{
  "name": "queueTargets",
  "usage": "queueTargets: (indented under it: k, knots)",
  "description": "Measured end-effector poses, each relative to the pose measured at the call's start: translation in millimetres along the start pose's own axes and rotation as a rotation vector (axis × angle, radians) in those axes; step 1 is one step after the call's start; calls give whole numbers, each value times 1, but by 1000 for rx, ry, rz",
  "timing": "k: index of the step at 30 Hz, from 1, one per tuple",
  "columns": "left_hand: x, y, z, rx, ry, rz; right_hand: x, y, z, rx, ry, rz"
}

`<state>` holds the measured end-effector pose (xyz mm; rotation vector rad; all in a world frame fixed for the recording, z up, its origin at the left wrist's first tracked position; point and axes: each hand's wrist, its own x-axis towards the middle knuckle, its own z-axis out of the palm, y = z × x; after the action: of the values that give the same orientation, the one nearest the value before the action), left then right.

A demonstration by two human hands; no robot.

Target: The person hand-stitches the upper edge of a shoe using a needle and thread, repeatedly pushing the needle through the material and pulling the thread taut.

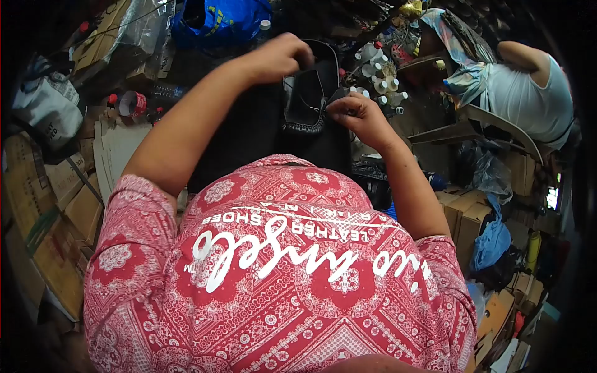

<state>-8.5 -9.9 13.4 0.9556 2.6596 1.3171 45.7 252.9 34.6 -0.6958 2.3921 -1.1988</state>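
Observation:
A black leather shoe (303, 128), apparently an unfinished upper, rests on my dark-clothed lap with its gathered, stitched end toward me. A thin pale thread (303, 99) loops over its opening. My left hand (283, 57) is above the far left part of the shoe, fingers curled in; whatever they hold is hidden. At the shoe's right edge, my right hand (359, 118) has its fingers closed together against the leather, beside a dark pointed flap (336, 96). A needle or tool cannot be made out in either hand.
Several small white-capped bottles (379, 78) stand beyond my right hand. A blue bag (221, 22) lies at the far side. Cardboard (118, 146) and a plastic bottle (132, 104) are on the left. Another person in a white shirt (528, 96) sits at right, near a chair (491, 124).

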Motion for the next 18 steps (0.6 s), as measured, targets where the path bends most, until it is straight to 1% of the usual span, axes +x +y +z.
queueTargets:
  k: [1,2,3,4,5,6,8,9,10,11,13,15,16,17,18]
  knots:
    - [-6,-5,-12,89,63,44,-4,-6,0,-7,16,33]
    - [-15,-6,-14,92,57,48,-6,-9,1,-16,29,63]
    - [-29,8,-17,13,128,-149,-9,-9,4,-11,34,61]
    - [-42,22,-17,-64,199,-346,-13,-9,8,-74,73,32]
    - [-52,34,-13,-60,195,-346,-16,-9,12,-138,111,5]
    - [-61,44,-7,-36,176,-306,-20,-12,16,-134,115,5]
    - [-72,55,9,1,137,-253,-26,-19,24,-296,176,-26]
    - [-76,55,20,15,118,-238,-29,-20,28,-294,178,-25]
    - [-77,54,28,249,163,-78,-31,-19,32,-354,207,-55]
    - [-78,54,34,248,163,-76,-32,-18,35,-415,237,-86]
    - [-76,58,42,452,236,-56,-33,-16,34,-412,238,-69]
    - [-73,56,42,450,239,-66,-31,-10,28,-151,189,84]
    - [-71,55,39,285,203,-72,-28,-3,25,-150,192,85]
    - [-68,54,38,120,165,-78,-25,5,20,-58,140,88]
    - [-66,53,38,121,164,-76,-21,9,15,33,86,90]
